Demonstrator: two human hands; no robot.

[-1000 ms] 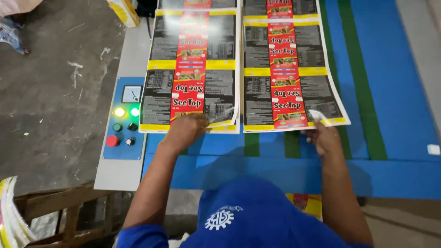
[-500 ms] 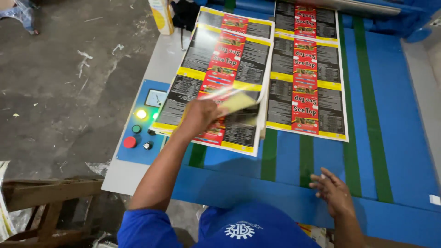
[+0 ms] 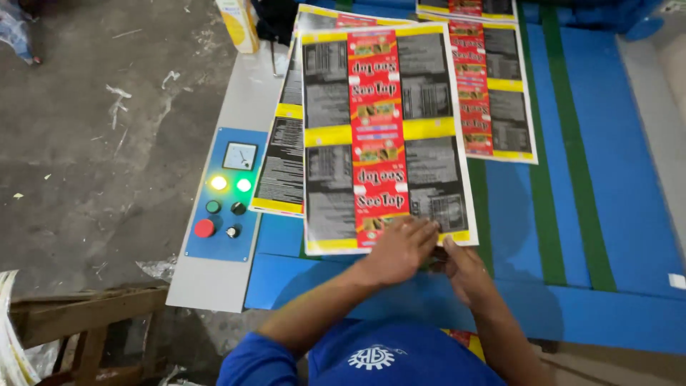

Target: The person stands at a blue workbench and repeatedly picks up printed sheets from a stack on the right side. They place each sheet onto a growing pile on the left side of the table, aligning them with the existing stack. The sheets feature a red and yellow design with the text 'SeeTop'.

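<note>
Where fingers (image 3: 418, 232) press, printed sheet (image 3: 382, 136) beneath

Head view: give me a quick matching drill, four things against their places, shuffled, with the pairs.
Things:
1. top printed sheet
2. control panel
3. right-hand printed sheet
4. yellow carton

Places:
A. far left corner of the grey ledge
B. under both hands at its near edge
C. far side of the blue table, past a green stripe
D. left of the sheets, with lit lamps and a red button

Pairs: 1-B, 2-D, 3-C, 4-A. The left hand and right hand meet at that near edge.
</note>
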